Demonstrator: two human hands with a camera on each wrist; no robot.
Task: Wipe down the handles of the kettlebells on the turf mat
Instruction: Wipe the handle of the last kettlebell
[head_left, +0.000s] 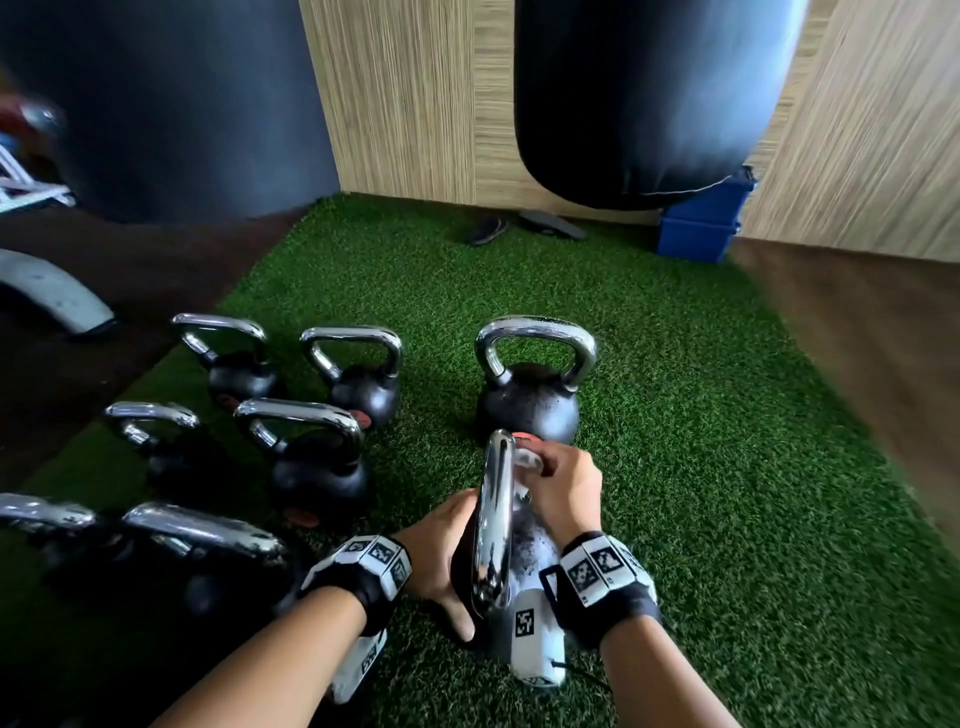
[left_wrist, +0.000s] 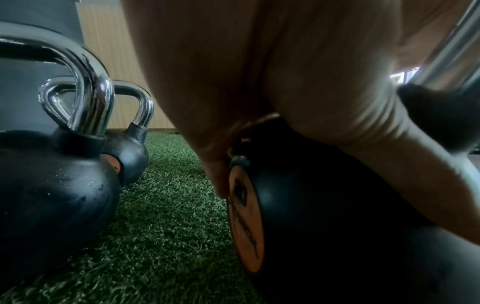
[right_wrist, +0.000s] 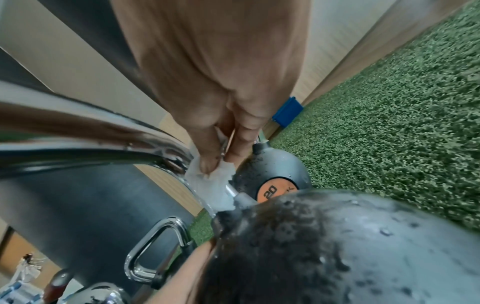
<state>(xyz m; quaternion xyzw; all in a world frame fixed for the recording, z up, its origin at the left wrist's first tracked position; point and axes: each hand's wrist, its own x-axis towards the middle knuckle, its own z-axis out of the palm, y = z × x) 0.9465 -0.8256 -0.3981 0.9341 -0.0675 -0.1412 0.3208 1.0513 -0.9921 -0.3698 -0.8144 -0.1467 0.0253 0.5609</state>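
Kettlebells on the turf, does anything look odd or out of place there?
Two flip-flops lie loose at the far edge of the turf. Water droplets bead on the body of the kettlebell being wiped with a white wipe. Otherwise nothing stands out.

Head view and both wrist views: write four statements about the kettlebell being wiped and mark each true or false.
1. The right hand pinches a white wipe against the chrome handle. True.
2. The left hand lifts the black kettlebell off the green turf mat. False: it rests on the ball.
3. Its ball is dry. False: droplets cover it.
4. A kettlebell with an orange "20" disc stands beyond. True.
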